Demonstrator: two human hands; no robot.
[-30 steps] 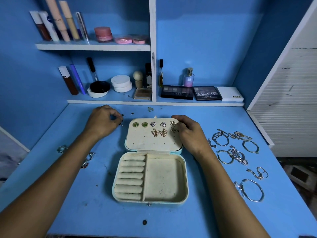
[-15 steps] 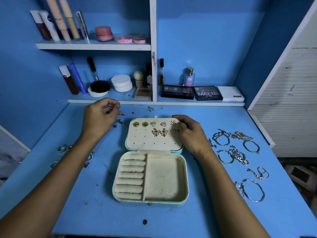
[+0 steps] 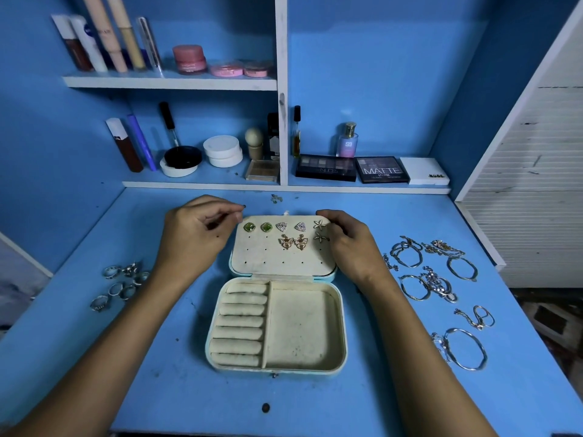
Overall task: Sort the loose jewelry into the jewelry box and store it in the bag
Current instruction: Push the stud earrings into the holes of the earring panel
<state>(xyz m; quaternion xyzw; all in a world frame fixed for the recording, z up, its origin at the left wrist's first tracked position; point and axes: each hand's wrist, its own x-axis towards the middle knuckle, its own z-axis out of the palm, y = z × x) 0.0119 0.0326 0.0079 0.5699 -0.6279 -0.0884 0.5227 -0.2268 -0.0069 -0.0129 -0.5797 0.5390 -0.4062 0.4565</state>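
Your jewelry box (image 3: 277, 323) lies open in the middle of the blue desk (image 3: 394, 402), lid panel (image 3: 284, 257) folded back away from you. 8 earrings (image 3: 285, 234) are pinned in the panel's upper rows: 2 green, 2 triangular, 2 starfish, 2 gold butterflies.

Your left hand (image 3: 197, 238) sits at the panel's far left corner with thumb and forefinger pinched together (whatever is between them is too small to make out). Your right hand (image 3: 351, 247) curls over the panel's right edge, gripping it and partly covering the starfish pair.

The ring rolls (image 3: 241, 323) and the open compartment (image 3: 303, 326) hold nothing.

Left of the box lie loose rings (image 3: 121, 283). On the right, bracelets (image 3: 438, 279) and chains lie tangled and are hard to count.

No bag shows in this view.
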